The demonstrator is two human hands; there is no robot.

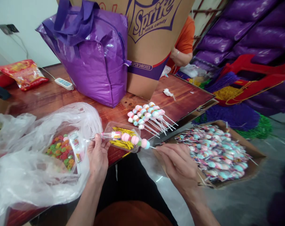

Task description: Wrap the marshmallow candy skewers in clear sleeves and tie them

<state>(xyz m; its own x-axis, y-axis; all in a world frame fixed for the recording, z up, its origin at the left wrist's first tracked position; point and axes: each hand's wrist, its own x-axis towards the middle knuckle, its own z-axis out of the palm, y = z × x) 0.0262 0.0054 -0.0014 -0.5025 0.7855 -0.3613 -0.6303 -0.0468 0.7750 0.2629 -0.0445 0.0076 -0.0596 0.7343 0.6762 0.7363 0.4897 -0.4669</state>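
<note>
My left hand (pixel 97 153) pinches the end of a clear wrapper sleeve (pixel 104 135) that covers part of a candy skewer (pixel 133 139) with pink and white pieces. My right hand (pixel 177 163) holds the stick end of that skewer at the table's front edge. Under the skewer lies a clear tray of yellow twist ties (pixel 122 142). A pile of bare candy skewers (pixel 148 116) lies on the wooden table (pixel 185 94) just beyond.
A cardboard box of wrapped skewers (pixel 215 152) sits low at my right. A plastic bag of coloured ring candies (pixel 61 150) is at the left. A purple bag (pixel 93 53) and a cardboard carton (pixel 152 37) stand behind. A person in orange (pixel 185 40) stands beyond.
</note>
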